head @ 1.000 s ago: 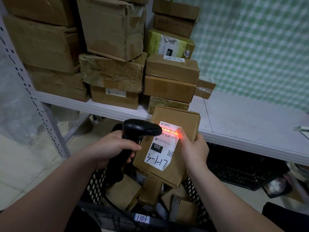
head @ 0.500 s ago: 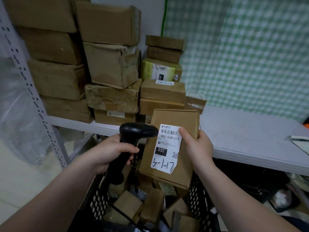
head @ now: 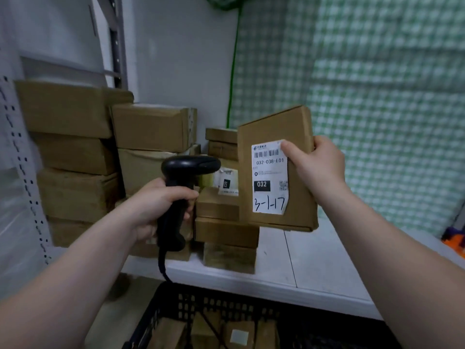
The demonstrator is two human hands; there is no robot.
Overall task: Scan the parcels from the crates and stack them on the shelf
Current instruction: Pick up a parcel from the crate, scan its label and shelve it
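**Scanned parcel raised over the shelf, held by one corner**

The flat brown cardboard parcel with the white printed label hangs upright above the white shelf board. It is just right of the short stack of small brown boxes on that shelf. The right hand alone carries it, thumb pressed on the label's upper right and the other fingers wrapped behind the parcel's edge. The left hand is clenched round the handle of the black pistol-shaped barcode scanner, held in front of the shelf's taller piles of brown cartons.

The one-corner grip is the likely weak point. The parcel's weight hangs below the thumb, so it could swing or slip as it is laid flat. The short stack looks narrow and uneven, and a parcel set down off-centre could tip it. The scanner's cable trails toward the black perforated plastic crate below the shelf's front edge and could snag on it.

A second ago a red scan line lay across the barcode; none shows now. Half a second ago the parcel sat lower, over the crate in front of the shelf edge. It has since risen and moved right over the board, and the scanner has lifted with it.
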